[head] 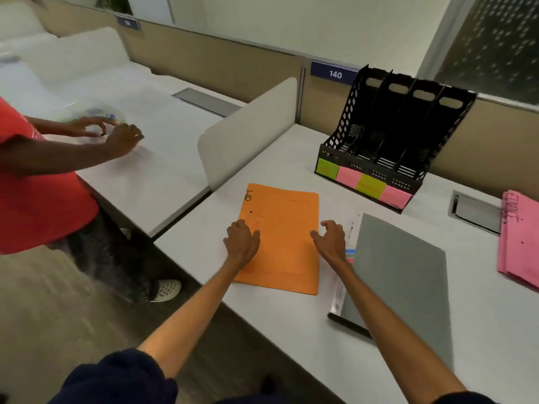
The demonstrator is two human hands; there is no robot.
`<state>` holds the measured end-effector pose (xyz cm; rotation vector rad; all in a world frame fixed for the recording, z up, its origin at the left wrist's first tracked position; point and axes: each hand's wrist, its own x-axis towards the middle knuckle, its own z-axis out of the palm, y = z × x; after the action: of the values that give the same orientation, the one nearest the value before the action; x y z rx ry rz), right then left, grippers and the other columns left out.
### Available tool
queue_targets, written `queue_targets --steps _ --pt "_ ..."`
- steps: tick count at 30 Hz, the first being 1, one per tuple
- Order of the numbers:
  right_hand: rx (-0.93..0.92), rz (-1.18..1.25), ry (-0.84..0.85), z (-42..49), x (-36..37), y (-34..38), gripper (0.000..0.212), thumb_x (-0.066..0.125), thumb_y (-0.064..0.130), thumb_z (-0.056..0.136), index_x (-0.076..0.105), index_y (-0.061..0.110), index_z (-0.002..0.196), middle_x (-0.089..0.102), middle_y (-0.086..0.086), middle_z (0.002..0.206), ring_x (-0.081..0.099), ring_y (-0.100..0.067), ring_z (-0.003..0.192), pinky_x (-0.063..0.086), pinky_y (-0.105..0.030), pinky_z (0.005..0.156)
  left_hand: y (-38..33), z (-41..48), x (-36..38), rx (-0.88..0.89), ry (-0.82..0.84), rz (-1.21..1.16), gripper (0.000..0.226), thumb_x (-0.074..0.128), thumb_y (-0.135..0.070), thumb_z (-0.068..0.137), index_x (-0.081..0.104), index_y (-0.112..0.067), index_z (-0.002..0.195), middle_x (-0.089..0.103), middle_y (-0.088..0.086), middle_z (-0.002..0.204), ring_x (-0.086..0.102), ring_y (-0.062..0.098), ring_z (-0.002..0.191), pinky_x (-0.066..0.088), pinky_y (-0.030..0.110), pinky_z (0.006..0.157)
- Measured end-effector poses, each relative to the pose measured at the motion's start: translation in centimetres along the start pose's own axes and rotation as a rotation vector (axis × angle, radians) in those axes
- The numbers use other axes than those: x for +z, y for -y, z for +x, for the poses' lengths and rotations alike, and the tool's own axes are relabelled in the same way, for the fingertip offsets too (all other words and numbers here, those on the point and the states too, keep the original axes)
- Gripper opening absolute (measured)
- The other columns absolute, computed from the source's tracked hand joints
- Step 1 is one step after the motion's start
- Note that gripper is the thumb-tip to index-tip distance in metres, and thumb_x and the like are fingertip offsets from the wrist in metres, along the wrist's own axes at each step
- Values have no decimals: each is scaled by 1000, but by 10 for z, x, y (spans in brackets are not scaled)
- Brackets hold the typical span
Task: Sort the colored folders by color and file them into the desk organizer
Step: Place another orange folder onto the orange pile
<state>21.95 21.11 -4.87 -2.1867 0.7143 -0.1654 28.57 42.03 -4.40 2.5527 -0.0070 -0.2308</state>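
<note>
**Orange folder** (281, 237): lies flat on the desk (291, 322), near its front edge, well apart from the organizer (388, 135).
- Handling, judged: thin card, light, flexible; likely to sag if lifted by one corner. Smooth on a smooth top, so it should slide readily. Best taken by a long side edge, or drawn to the desk edge and pinched there.
- Writing: "HR" in black marker at the top left corner (248, 196); fainter lines on the cover are not legible.

**Left hand** (242, 242): rests palm down on the folder's left edge, fingers loosely bent, clasping nothing.

**Right hand** (331, 239): at the folder's right edge, thumb spread toward it, fingers loosely curled, nothing held; whether it touches the card I cannot tell.

**Organizer**: black mesh, four upright slots, all appearing unfilled. Sticky labels across its front run green, pink, green, pink; their writing is too blurred to read.

**Grey folder** (399, 275): just right of the orange one, lying over loose sheets.

**Pink folders** (520, 243): stacked at far right; handwriting unreadable.

**Partition sign** (334, 74): "140".
</note>
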Motion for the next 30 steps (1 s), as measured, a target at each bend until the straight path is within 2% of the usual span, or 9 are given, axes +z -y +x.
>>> queue_targets --steps 4,9,13,16,20,24,28,30 --pt "113 -172 104 7 22 3 56 63 31 88 44 3 132 45 -19 136 41 -36 128 41 -45 101 20 11 -9 -112 52 83 61 50 -42 96 37 1 136 39 19 141 35 34 132 34 49 105" --pt "146 -237 108 10 38 9 55 64 31 85 43 4 127 42 -19 134 40 -36 127 42 -45 99 29 16 -9 -98 114 110 54 49 -44 95 47 -1 128 41 19 136 33 35 131 34 47 103" --pt "199 -170 85 14 43 12 59 66 29 84 39 8 132 40 -19 137 38 -37 128 41 -45 100 28 21 -10 -149 139 -24 56 57 -45 91 48 -2 126 43 20 135 32 35 131 36 48 102" --pt "212 -34 45 16 42 9 64 70 25 83 37 12 136 40 -18 140 39 -36 129 40 -45 102 28 24 -11 -151 111 -156 65 66 -46 85 46 0 127 46 18 134 42 36 127 41 45 102" --pt "111 91 -6 13 41 9 62 74 20 80 42 12 132 45 -17 135 42 -33 127 39 -39 98 15 27 -21 -183 71 -406 78 79 -48 73 35 -5 122 56 14 123 58 36 111 50 47 93" --pt "-5 127 -98 12 36 20 58 76 18 78 46 12 128 48 -15 130 44 -30 123 37 -31 91 9 28 -28 -135 -27 -448 69 76 -47 75 36 -10 117 59 11 116 62 33 103 51 44 84" --pt "-130 144 -158 13 26 31 53 75 16 79 50 12 125 50 -10 129 46 -25 120 42 -35 94 7 29 -33 -115 -100 -485 63 74 -44 78 37 -12 118 61 12 115 62 33 100 50 42 82" --pt "-200 166 -198 12 22 37 48 74 14 79 53 11 122 51 -9 128 49 -23 117 43 -31 93 7 28 -35 -111 -120 -503 62 74 -44 79 37 -13 118 61 12 115 62 33 99 48 40 80"
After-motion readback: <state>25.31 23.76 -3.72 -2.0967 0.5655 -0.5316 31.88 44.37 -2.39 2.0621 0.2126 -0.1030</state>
